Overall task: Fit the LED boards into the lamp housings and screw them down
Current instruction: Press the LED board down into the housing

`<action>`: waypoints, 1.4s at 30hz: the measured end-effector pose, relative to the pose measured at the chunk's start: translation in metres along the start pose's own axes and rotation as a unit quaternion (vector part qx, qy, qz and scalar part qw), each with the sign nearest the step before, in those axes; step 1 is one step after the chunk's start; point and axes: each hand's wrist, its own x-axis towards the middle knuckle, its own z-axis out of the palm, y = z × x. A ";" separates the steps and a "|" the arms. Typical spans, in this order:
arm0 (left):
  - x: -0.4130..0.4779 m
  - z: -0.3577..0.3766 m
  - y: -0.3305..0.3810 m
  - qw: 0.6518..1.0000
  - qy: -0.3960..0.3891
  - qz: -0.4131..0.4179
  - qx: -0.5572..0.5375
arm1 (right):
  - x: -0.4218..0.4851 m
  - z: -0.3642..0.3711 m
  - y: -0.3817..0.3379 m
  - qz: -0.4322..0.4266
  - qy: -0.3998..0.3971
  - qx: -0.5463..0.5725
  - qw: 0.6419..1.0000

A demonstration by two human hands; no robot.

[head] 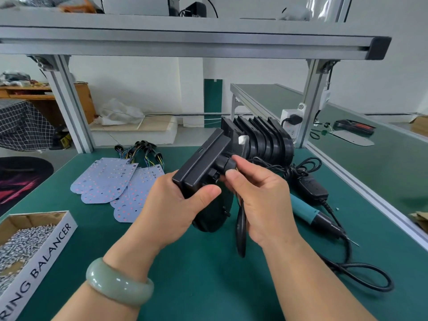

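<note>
My left hand [171,209] grips a black lamp housing [201,165], held tilted above the green mat. My right hand [257,195] pinches a black cable connector [225,164] at the housing's back, and a black cable [240,230] hangs down from under that hand. Several pale LED boards [108,179] with coloured wires and black connectors [141,149] lie spread on the mat to the left. A row of black lamp housings [264,135] stands behind my hands. A teal electric screwdriver [310,214] lies on the mat to the right.
A cardboard box of screws [23,246] sits at the front left. The screwdriver's black power adapter [312,188] and looped cord [361,274] lie to the right. An aluminium frame post [310,105] carrying a power strip [291,123] stands behind, with a shelf beam [185,45] overhead.
</note>
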 end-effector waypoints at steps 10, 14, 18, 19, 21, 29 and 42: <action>-0.001 -0.008 0.004 1.000 -0.017 -0.017 0.012 | -0.004 -0.003 0.000 -0.178 -0.007 -0.304 0.936; -0.003 -0.009 0.006 0.998 -0.036 -0.028 0.034 | -0.005 -0.001 -0.003 -0.272 -0.014 -0.379 0.884; -0.005 -0.010 0.007 0.996 -0.062 -0.016 0.063 | -0.001 -0.005 -0.009 -0.287 -0.056 -0.413 0.862; -0.005 -0.011 0.010 0.995 -0.066 -0.009 0.071 | 0.000 -0.006 -0.009 -0.290 -0.070 -0.414 0.860; -0.004 -0.012 0.012 0.994 -0.061 0.002 0.096 | 0.000 -0.007 -0.008 -0.286 -0.092 -0.406 0.863; -0.008 -0.003 0.017 0.967 -0.164 0.070 0.182 | 0.008 -0.015 -0.003 -0.126 -0.061 -0.235 0.962; 0.012 -0.020 -0.049 0.979 -0.094 -0.093 -0.157 | 0.005 -0.038 -0.037 -0.084 -0.239 -0.243 0.936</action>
